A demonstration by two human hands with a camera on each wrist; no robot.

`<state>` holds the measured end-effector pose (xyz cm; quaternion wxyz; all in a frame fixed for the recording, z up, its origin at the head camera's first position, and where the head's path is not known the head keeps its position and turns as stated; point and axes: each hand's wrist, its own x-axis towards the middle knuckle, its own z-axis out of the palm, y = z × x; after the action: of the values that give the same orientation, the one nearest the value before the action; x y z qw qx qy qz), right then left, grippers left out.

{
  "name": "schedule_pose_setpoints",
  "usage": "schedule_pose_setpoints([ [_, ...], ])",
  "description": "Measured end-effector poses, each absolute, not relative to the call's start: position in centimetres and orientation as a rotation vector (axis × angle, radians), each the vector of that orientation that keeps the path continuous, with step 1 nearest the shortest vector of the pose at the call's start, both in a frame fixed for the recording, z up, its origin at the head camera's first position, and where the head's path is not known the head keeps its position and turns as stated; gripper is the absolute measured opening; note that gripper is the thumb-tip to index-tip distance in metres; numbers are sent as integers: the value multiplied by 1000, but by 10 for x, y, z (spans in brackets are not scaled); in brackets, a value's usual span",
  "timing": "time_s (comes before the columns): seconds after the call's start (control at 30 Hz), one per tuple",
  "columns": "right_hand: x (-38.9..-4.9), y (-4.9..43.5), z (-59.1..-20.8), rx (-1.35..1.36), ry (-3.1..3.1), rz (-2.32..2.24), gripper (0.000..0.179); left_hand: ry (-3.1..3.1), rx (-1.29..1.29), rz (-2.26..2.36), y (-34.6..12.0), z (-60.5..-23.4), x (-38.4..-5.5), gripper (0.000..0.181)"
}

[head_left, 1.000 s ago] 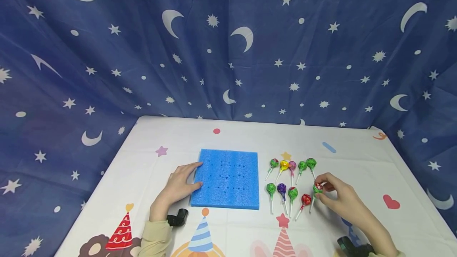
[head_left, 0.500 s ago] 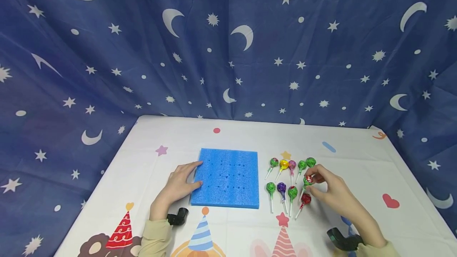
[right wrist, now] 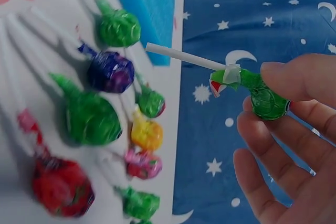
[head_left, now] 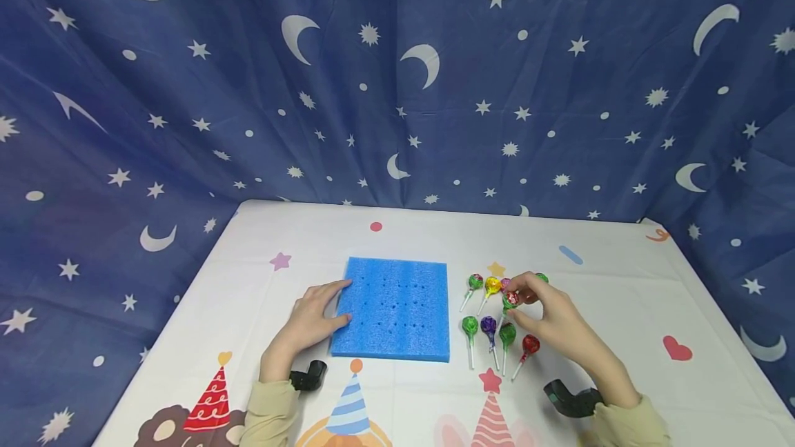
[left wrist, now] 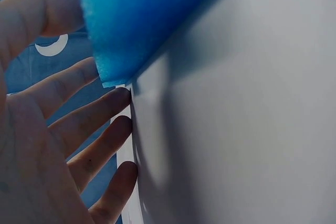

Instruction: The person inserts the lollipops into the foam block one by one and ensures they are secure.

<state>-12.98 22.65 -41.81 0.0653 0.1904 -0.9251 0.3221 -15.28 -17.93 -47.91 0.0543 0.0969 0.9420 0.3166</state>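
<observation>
My right hand (head_left: 555, 312) pinches a green-wrapped lollipop (right wrist: 270, 98) by its candy head between thumb and fingers. In the right wrist view its white stick points left, above the table. Below the hand lie more lollipops in two rows, including a purple one (head_left: 488, 325), a red one (head_left: 531, 344) and a yellow one (head_left: 493, 285); some back-row ones are partly hidden by the hand. My left hand (head_left: 309, 323) rests at the left edge of a blue foam board (head_left: 397, 347) dotted with small holes. Its fingers are spread and fairly straight, thumb and index fingertip touching the foam (left wrist: 147, 19).
A white cloth printed with party hats and shapes covers the table (head_left: 261, 233). Behind it hangs a blue curtain (head_left: 397, 88) with moons and stars. Black wrist cameras (head_left: 571, 400) sit on both wrists. The lollipops lie to the right of the foam board.
My right hand has lifted the green lollipop from the right end of the front row and carried it left, over the other lollipops. The left hand and the foam board stay put.
</observation>
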Motion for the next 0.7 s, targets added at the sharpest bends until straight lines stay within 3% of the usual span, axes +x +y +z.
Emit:
schedule_pose_setpoints([
  [0.7,-149,171,-410,821,-2715,1053,37,2852,294,968,-180,-478,-152,62],
])
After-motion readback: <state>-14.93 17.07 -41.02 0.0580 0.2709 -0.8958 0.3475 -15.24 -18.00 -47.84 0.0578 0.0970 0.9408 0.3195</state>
